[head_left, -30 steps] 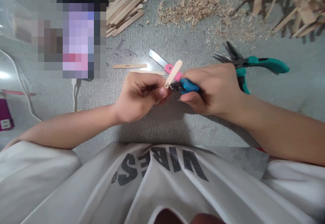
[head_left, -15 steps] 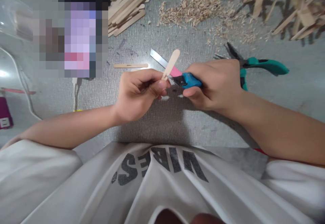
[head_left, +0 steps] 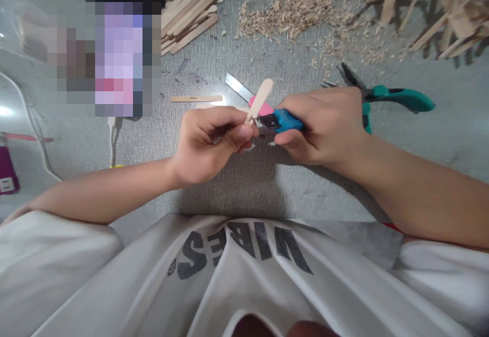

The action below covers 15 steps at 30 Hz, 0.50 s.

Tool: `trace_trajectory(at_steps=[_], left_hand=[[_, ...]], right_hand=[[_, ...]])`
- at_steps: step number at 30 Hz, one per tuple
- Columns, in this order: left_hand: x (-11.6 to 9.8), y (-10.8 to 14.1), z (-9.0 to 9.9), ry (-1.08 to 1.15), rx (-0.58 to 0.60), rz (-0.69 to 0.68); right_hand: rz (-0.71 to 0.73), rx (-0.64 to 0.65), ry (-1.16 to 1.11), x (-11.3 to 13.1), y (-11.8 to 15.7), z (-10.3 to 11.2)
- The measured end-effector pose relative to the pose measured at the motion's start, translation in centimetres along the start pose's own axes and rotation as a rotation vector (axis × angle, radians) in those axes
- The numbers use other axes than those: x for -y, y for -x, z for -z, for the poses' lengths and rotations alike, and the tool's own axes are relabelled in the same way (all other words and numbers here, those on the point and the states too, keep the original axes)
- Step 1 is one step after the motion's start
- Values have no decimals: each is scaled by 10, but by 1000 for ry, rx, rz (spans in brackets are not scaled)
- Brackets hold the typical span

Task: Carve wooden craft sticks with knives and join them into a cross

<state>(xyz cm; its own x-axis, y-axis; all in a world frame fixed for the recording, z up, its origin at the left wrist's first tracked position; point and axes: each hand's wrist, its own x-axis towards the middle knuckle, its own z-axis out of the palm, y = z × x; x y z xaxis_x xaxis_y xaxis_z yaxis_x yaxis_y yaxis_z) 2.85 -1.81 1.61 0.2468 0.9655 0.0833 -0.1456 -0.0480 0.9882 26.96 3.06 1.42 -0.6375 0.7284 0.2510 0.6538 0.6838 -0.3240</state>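
Held stick (head_left: 260, 97) smooth matt wood; blade (head_left: 237, 86) glossy metal; tabletop (head_left: 202, 74) rough-textured.

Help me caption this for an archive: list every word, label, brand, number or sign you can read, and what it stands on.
"VIBES": white shirt, upside down, third letter creased.
Round mark beside the S: too small to read.
White patch on purple object: too small to read.
Pixelated screen: unreadable.
Held craft stick, blue-handled pliers: no readable text.

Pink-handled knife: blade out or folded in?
Out: the bare metal blade extends from the pink handle, which the wooden craft stick in the left hand partly hides.
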Motion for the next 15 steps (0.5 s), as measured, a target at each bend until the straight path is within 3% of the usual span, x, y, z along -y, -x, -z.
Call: trace_trajectory(at_steps=[10, 15], left_hand=[[-1, -3, 6, 28, 134, -31], [-2, -7, 4, 191, 156, 110]], right_hand=[[112, -38, 11, -1, 4, -4], [92, 55, -8, -6, 2, 0]])
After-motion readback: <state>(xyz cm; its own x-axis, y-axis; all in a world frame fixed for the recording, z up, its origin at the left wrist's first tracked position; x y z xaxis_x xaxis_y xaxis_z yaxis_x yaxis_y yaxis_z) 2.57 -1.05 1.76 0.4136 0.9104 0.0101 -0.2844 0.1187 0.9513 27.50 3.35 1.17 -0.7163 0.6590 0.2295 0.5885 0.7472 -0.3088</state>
